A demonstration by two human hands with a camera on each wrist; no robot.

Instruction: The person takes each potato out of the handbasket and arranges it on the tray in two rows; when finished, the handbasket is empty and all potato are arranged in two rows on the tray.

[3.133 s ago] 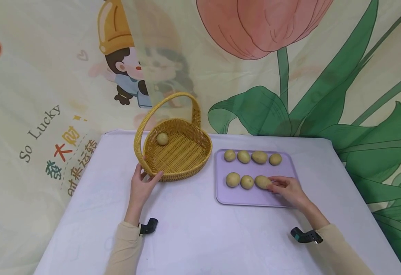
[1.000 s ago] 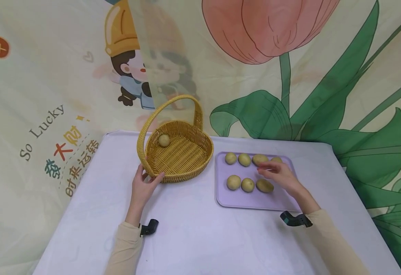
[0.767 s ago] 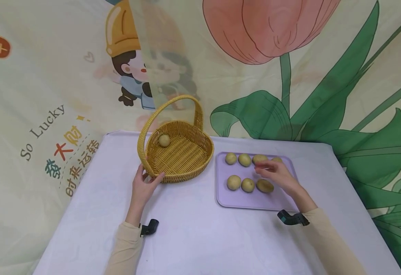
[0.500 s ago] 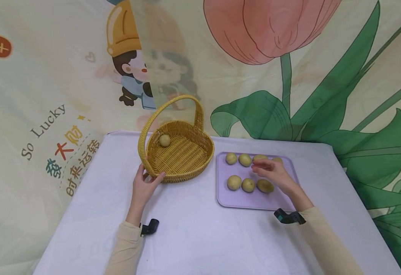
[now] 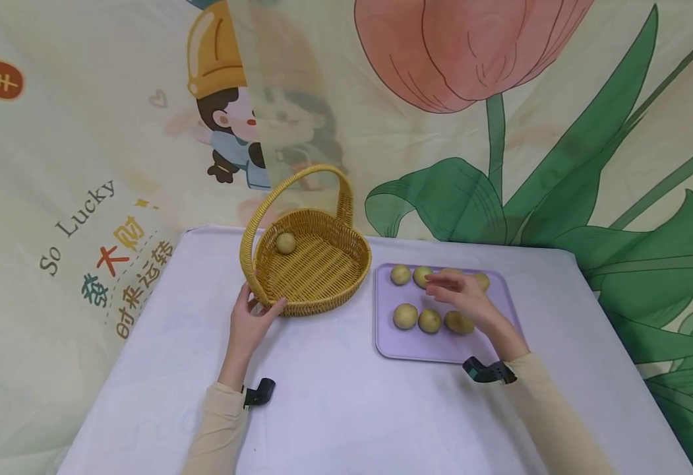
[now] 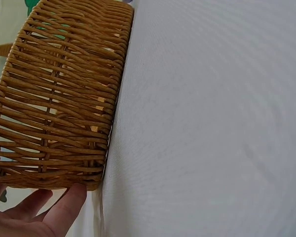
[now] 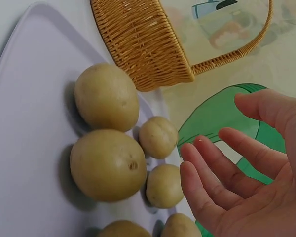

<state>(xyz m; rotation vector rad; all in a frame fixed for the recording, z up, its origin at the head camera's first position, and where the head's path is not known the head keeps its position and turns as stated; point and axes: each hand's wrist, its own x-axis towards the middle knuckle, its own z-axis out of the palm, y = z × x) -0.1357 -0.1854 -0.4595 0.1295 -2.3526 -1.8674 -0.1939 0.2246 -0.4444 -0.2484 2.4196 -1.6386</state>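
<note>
A woven basket [image 5: 310, 305] with a tall arched handle stands at the table's back left, and a potato [image 5: 285, 243] lies inside it. My left hand [image 5: 249, 324] holds the basket's left front side, thumb at the rim; in the left wrist view the fingers [image 6: 68, 210] touch its wicker wall. To the right, a lilac tray [image 5: 408, 346] bears several potatoes in two rows. Above the tray hovers my right hand [image 5: 467, 300], holding nothing, fingers loosely spread. It partly hides the back-row potatoes. In the right wrist view, a front-row potato [image 7: 108, 165] lies beside that hand.
A white cloth covers the table [image 5: 346, 402]. Behind it hangs a printed backdrop [image 5: 429, 178] with a tulip and cartoon figures, close to the basket's back. Black cameras are strapped on both wrists.
About three seconds ago my right hand touched the right potato of the front row. It has let go, risen and moved left over the tray. The left hand stays at the basket.
</note>
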